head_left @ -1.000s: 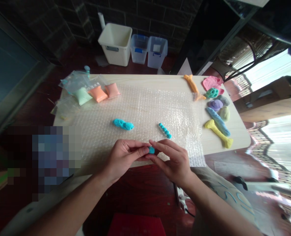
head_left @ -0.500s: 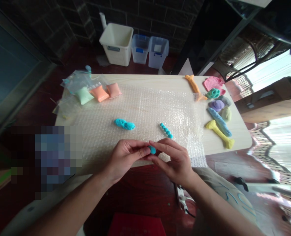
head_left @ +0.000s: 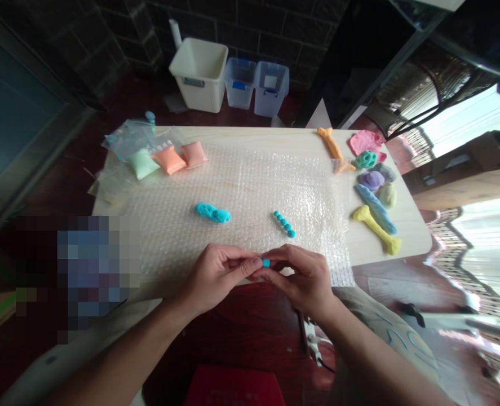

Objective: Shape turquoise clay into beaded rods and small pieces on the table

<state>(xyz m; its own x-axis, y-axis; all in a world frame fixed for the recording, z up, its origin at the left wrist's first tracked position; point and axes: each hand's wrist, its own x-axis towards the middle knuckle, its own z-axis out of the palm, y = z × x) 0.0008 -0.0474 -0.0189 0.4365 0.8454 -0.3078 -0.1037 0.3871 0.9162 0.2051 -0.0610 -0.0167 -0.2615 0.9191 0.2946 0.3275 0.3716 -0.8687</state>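
Observation:
Between my fingertips, over the table's near edge, is a small piece of turquoise modelling clay [head_left: 266,263]. My left hand [head_left: 220,273] pinches it from the left with thumb and fingers. From the other side, my right hand [head_left: 302,274] closes its thumb and fingers on the same piece, which is partly hidden. Just beyond my right hand lies a row of several small turquoise clay balls [head_left: 284,224], touching one another. A larger twisted lump of turquoise clay [head_left: 213,212] rests on the bubble wrap [head_left: 250,186] beyond my left hand.
Bags of green and orange clay [head_left: 169,159] lie at the table's far left. Along the right side are a yellow bone shape [head_left: 376,230], a blue roll [head_left: 376,208], an orange piece [head_left: 333,148] and other coloured lumps. Storage bins [head_left: 201,76] stand on the floor behind.
My right fingers have curled in closer around the clay piece, and less of it shows. Both hands have shifted slightly. The balls and the larger lump lie as before.

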